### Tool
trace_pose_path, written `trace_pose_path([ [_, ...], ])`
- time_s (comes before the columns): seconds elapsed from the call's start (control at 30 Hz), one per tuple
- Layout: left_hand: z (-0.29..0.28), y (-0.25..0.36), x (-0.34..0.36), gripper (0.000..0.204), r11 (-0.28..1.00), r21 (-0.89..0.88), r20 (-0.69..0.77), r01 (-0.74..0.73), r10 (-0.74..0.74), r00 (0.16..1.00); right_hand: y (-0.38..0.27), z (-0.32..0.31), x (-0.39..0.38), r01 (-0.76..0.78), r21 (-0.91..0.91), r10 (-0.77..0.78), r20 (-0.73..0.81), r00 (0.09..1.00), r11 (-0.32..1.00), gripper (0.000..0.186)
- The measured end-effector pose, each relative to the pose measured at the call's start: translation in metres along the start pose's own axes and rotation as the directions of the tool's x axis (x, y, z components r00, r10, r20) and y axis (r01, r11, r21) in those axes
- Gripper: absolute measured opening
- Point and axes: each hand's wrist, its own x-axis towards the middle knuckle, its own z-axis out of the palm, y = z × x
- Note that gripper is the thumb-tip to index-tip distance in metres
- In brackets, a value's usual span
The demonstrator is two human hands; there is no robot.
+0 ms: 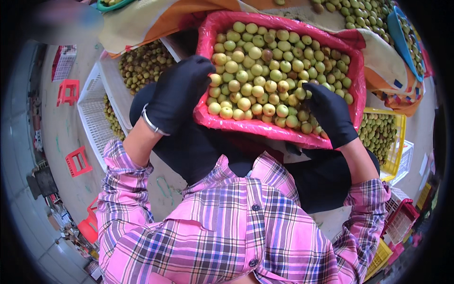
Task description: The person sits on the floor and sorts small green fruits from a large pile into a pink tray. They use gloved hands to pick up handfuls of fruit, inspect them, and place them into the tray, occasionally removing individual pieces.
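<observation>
A tray point(279, 135) lined with pink-red plastic tilts in front of me, filled with small round yellow-green fruits point(257, 90), some with brown patches. My left hand point(184, 92), in a black glove with a bracelet at its wrist, is closed at the tray's left rim. Its fingertips are beside the fruits, and what they hold, if anything, is hidden. Inside the right part of the tray, my right hand point(332, 113), also black-gloved, has its fingers curled among the fruits. One greenish fruit shows between its thumb and fingertips.
A white crate point(97, 104) of browner fruits stands at the left, a yellow crate point(399, 146) of green ones at the right. Beyond the tray, a patterned cloth point(146, 21) and a blue basin point(395, 28) lie near more loose fruits. Red stools point(78, 161) stand on the left floor.
</observation>
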Motion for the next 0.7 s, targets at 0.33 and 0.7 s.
trace_pose_path([
  [0.33,0.038,-0.036,0.068,0.008,0.802,0.552,0.174,-0.228,0.157,0.972,0.007,-0.031,0.015,-0.241,0.144,0.238,0.038,0.970,0.960,0.031],
  [0.7,0.048,-0.036,0.076,0.007,0.845,0.498,0.146,-0.195,0.140,0.979,0.017,-0.063,0.020,-0.310,0.272,0.332,-0.038,0.943,0.911,0.028],
])
